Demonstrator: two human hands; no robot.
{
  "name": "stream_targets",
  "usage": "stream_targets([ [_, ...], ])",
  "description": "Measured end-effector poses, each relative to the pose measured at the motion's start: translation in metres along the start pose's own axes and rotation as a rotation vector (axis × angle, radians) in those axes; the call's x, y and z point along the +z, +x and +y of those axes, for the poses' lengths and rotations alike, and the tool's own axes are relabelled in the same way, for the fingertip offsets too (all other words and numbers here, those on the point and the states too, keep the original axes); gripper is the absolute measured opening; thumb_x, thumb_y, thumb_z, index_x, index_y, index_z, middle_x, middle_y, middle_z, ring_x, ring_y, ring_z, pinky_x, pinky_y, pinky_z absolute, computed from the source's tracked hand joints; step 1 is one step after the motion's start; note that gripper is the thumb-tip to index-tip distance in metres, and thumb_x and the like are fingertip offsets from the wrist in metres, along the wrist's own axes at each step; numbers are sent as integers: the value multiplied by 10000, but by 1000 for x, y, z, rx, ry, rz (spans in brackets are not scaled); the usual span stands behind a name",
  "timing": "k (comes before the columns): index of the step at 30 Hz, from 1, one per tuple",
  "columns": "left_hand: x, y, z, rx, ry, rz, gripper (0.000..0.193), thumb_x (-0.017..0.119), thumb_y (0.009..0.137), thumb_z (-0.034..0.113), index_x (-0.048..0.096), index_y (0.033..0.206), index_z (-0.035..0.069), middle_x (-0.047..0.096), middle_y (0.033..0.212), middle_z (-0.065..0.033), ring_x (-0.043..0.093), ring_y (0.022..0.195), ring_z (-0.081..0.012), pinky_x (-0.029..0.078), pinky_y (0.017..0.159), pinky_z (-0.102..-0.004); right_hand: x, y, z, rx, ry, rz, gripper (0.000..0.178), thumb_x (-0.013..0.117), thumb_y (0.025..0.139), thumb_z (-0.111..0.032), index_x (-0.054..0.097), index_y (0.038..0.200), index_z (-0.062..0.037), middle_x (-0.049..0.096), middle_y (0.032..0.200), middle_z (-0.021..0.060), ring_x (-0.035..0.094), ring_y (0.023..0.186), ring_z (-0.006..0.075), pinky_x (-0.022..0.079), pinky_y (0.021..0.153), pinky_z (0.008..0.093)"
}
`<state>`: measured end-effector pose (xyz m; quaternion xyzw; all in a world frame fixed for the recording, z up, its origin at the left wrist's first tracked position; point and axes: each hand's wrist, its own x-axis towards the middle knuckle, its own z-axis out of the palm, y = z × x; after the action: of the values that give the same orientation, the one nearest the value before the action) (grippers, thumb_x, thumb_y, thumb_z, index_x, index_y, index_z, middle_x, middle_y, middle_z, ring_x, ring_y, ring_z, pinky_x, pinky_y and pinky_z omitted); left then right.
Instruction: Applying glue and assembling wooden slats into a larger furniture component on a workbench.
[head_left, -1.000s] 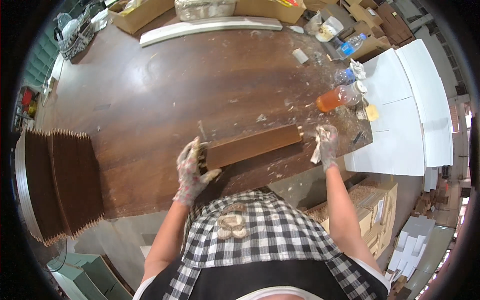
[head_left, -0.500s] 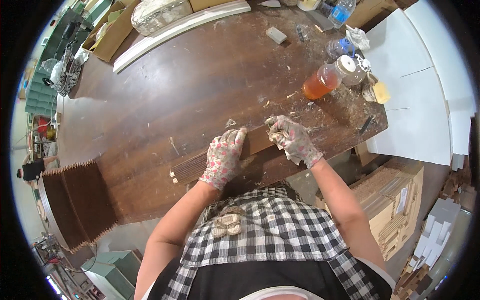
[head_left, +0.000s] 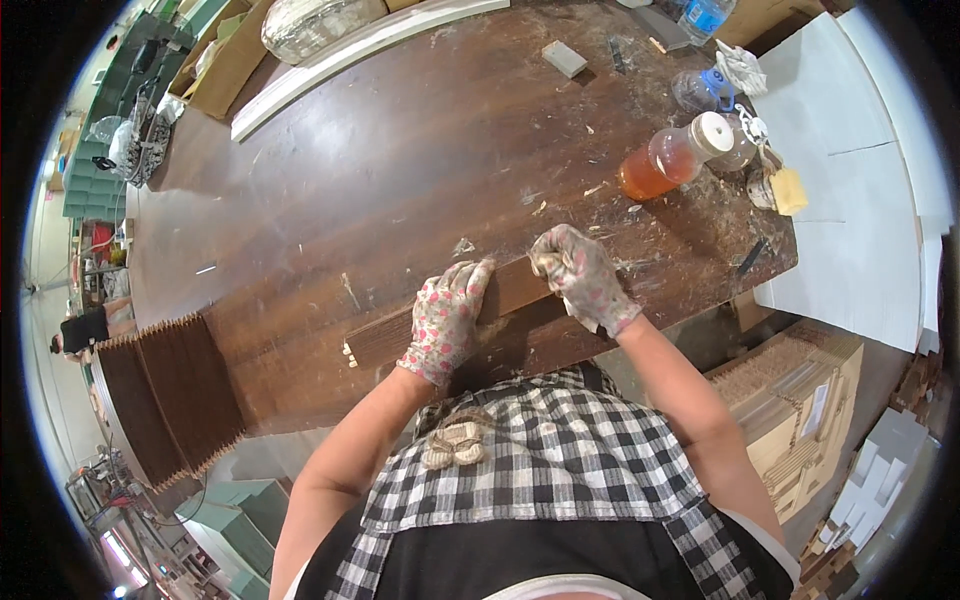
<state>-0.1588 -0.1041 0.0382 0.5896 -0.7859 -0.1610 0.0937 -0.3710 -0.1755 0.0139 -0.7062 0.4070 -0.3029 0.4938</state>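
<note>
Here's the board [head_left: 515,287], lying aslant along the near edge of the table [head_left: 300,210], right in front of the person, with both gloved hands over it. The left hand [head_left: 446,318] clasps it across the middle, fingers together and bent over the far edge; the thumb is out of sight, so how firm that grip is, I can't tell. To its left, the board shows a grooved stretch ending in small pale pegs [head_left: 349,354], a little too small to count surely. Over at the other end, the right hand [head_left: 583,280] is curled into a fist on the board, fingertips tucked under. What those fingers have hold of, if anything, is hidden, and so is the board's right end beneath them. Beyond, an orange-filled bottle [head_left: 655,165] stands well in view, partly covering a clear jug [head_left: 733,145] behind; a clear bottle [head_left: 707,15] at the top is cut off by the frame. The white strip [head_left: 360,60] runs out of the picture too, as does the box [head_left: 225,65] next to it. Out left, a stack [head_left: 175,390] of brown pieces blurs into a ragged edge, and behind it a person [head_left: 85,328] is partly covered, tiny and warped by the lens.
</note>
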Motion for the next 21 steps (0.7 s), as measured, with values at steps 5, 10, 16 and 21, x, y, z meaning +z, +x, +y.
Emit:
stream_targets([
  [5, 1, 0, -1, -36, -18, -15, 754, 790, 702, 371, 484, 1327, 80, 565, 1260, -144, 553, 1159, -312, 432, 954, -434, 10, 9, 0, 293, 135, 141, 31, 542, 892, -65, 552, 909, -41, 620, 765, 48, 578, 621, 139, 474, 590, 303],
  [10, 4, -2, 0, -39, 13, 21, 766, 795, 702, 385, 478, 1337, 96, 569, 1254, -134, 553, 1160, -301, 443, 946, -426, -3, -17, 1, -17, -70, 28, 95, 607, 856, -50, 567, 936, -21, 632, 1013, 104, 629, 888, 217, 513, 797, 346],
  [16, 3, -1, 0, -64, 20, -16, 767, 794, 708, 380, 475, 1346, 98, 571, 1248, -132, 549, 1165, -301, 443, 948, -426, -38, -52, 5, 56, -270, -181, 67, 674, 828, -80, 619, 866, -76, 470, 1366, 100, 581, 1127, 269, 517, 977, 400],
  [21, 3, -1, -2, -27, 15, 16, 758, 798, 703, 365, 482, 1335, 89, 582, 1231, -132, 566, 1131, -306, 457, 928, -423, -9, -21, -10, 32, -126, 24, 109, 627, 868, -156, 599, 904, -56, 561, 1185, 135, 635, 966, 279, 551, 803, 372],
])
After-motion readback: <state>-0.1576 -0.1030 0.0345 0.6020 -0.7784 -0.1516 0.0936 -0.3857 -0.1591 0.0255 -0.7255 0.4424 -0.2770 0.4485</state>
